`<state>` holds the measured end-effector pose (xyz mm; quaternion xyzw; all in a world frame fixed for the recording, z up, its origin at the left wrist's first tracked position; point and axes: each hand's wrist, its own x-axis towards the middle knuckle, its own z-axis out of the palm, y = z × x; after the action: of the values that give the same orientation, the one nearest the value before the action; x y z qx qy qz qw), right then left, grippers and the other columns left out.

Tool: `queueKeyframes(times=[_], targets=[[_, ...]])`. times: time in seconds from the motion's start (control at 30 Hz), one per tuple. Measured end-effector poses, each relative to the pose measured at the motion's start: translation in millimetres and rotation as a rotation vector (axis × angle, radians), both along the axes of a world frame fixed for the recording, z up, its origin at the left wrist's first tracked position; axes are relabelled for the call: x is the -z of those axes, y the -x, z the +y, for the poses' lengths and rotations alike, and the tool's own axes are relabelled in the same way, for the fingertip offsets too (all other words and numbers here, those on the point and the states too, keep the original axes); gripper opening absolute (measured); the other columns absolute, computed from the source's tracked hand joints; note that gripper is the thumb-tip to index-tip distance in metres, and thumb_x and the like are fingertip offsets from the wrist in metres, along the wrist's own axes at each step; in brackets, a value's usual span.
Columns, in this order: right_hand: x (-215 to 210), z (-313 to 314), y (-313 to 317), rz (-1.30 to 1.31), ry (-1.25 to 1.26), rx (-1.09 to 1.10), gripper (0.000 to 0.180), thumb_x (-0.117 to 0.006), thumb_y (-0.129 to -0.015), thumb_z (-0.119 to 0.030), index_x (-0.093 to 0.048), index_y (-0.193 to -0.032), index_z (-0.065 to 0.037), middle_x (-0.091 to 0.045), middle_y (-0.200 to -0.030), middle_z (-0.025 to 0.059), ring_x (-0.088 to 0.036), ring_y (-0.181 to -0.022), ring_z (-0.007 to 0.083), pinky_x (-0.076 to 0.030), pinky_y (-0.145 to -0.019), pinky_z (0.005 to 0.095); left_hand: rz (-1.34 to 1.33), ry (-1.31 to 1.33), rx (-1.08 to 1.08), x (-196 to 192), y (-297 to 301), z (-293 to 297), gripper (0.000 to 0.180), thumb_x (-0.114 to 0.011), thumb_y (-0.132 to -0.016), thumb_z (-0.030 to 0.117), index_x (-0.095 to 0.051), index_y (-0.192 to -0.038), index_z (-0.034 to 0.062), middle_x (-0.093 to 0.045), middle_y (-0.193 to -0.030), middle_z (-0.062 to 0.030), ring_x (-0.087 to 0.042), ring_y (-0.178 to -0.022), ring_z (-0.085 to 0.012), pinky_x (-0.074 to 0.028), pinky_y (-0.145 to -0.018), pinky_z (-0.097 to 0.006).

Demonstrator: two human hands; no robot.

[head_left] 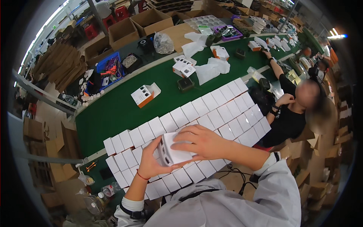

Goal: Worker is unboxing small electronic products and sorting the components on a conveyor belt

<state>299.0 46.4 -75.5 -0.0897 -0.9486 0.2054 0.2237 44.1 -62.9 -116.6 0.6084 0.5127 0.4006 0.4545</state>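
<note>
Between my two hands is a small white box (174,156) with dark pictures printed on its side. My left hand (150,162) grips it from the left, thumb and fingers closed around its edge. The fingers of my right hand (202,142) bend over its top and right side. Right beneath my hands lie several close rows of white boxes (189,112), plain faces up. Farther left on the belt is a white and orange box (143,96) with its flap raised.
A green conveyor belt (113,106) carries a dark case (185,84), white bags (211,70) and more small boxes. Along its far side are a blue tray (109,68) of tools and open cartons (123,33). At the right sits a co-worker in black (289,121), one arm reaching over the belt.
</note>
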Motion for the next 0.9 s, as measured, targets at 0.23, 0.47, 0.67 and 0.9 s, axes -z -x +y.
queueKeyframes(times=[0.23,0.47,0.67,0.9], targets=[[-19,-16,29,-0.014,0.118,-0.356,0.054,-0.087,-0.074,-0.027,-0.064,-0.12,-0.009,-0.059,-0.127,0.0081,-0.059,-0.115,0.029,-0.048,-0.094,0.0413,-0.499,0.383,0.258,24,16,-49,0.101,-0.1,-0.058,0.022,-0.058,-0.147,-0.0013,-0.066,-0.135,-0.0074,-0.06,-0.127,-0.0186,-0.041,-0.115,-0.037],[4,-31,40,0.012,0.227,-0.409,0.049,-0.088,-0.072,-0.026,-0.062,-0.109,-0.008,-0.058,-0.133,0.0109,-0.061,-0.115,0.0325,-0.046,-0.1,0.0447,-0.652,0.454,0.227,35,7,-83,0.115,-0.1,-0.061,0.024,-0.044,-0.158,0.0022,-0.053,-0.152,-0.0104,-0.048,-0.143,-0.0208,-0.033,-0.122,-0.039],[33,-23,31,0.375,0.341,-0.067,0.044,-0.088,-0.075,-0.025,-0.064,-0.107,-0.007,-0.065,-0.121,0.0098,-0.067,-0.096,0.0301,-0.05,-0.094,0.0432,-0.411,0.231,-0.041,-10,49,-49,0.133,-0.105,-0.057,0.029,-0.032,-0.163,-0.0023,-0.043,-0.162,-0.0135,-0.041,-0.151,-0.0248,-0.027,-0.126,-0.039],[56,67,115,-0.077,1.085,0.037,0.026,-0.074,-0.098,-0.024,-0.071,-0.114,-0.004,-0.071,-0.1,0.0062,-0.065,-0.091,0.0155,-0.051,-0.084,0.0297,0.818,-0.339,-0.232,-20,62,47,0.111,-0.099,-0.059,0.029,-0.047,-0.155,0.0088,-0.058,-0.136,-0.0158,-0.057,-0.123,-0.0364,-0.046,-0.107,-0.047]])
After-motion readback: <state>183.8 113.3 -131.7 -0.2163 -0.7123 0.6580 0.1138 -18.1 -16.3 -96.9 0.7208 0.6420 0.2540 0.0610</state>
